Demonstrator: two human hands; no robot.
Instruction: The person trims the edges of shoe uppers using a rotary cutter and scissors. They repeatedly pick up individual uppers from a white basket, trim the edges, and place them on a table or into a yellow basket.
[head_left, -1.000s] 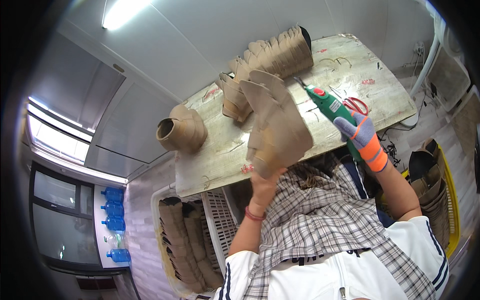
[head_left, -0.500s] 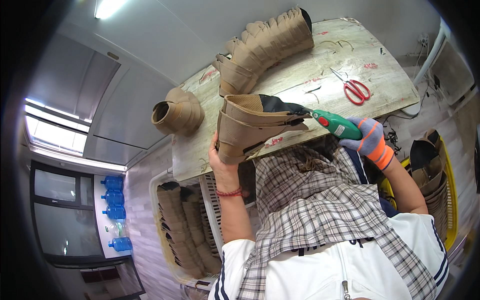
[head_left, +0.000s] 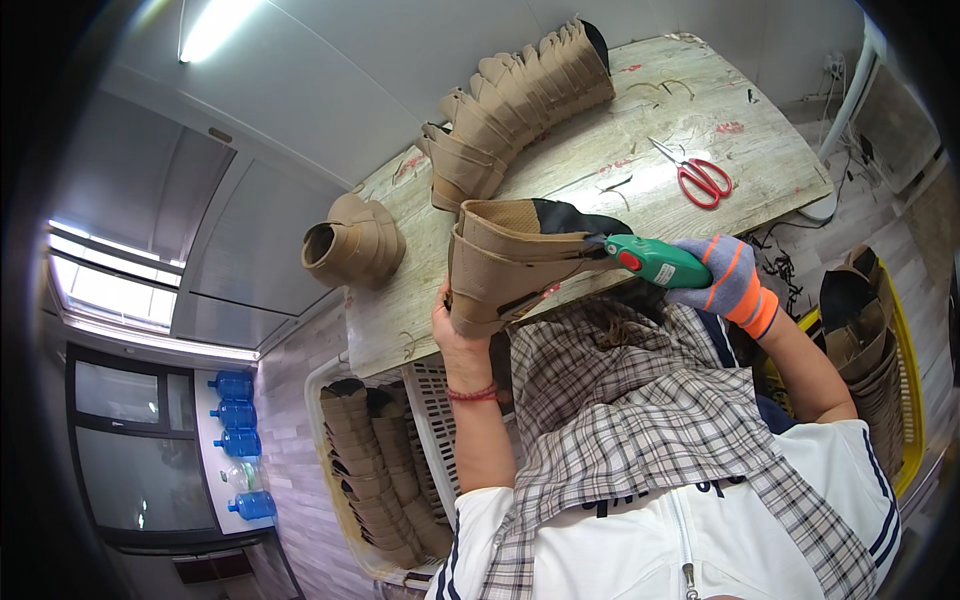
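My left hand (head_left: pixel 458 335) is wrapped round the lower left side of a tan boot upper (head_left: pixel 490 285) with a black lining, held over the table's near edge. More than one layer shows at its open top. In an orange and grey glove, my right hand (head_left: pixel 725 282) grips a green handheld electric cutter (head_left: pixel 665 264) with a red button. The cutter's narrow tip meets the right edge of the upper; whether it bites into the material I cannot tell. Red-handled scissors (head_left: pixel 706 184) lie on the table beyond the cutter.
On the worn wooden table (head_left: pixel 740 105) lie a long nested row of tan uppers (head_left: pixel 535 105), a smaller stack (head_left: pixel 372 240) and scraps. Uppers fill a white basket (head_left: pixel 425 395) at lower left and a yellow basket (head_left: pixel 908 400) at right. Blue water bottles (head_left: pixel 237 414) stand far left.
The cutter has moved slightly left and down along the upper's right edge. The upper has shifted a little right and down in view, and the whole view has moved slightly.
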